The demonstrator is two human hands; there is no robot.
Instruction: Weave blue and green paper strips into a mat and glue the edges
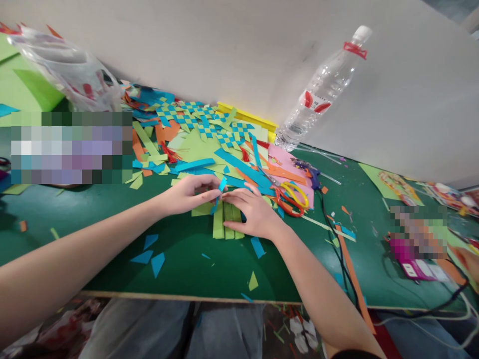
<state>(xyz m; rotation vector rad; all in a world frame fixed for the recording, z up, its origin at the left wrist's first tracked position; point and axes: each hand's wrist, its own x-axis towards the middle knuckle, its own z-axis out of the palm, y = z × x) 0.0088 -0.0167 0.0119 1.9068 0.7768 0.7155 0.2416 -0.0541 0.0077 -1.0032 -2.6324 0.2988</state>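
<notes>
A narrow blue paper strip [223, 184] is pinched between the thumb and fingers of my left hand [194, 193]. It stands up from the far end of several light green paper strips [219, 227] laid side by side on the table. My right hand [258, 212] lies over these green strips with its fingers stretched out, fingertips close to the blue strip. Its palm hides part of the strips. Just beyond my right hand are scissors [294, 198] with red and yellow handles, resting on loose paper.
Blue-and-green woven paper pieces [205, 119] pile up against the wall. A clear plastic bottle [318, 94] stands behind a purple glue gun [313, 175] with a black cord. Blue scraps [157, 264] dot the green table [112, 269]. Another person's hand [466, 264] shows at right.
</notes>
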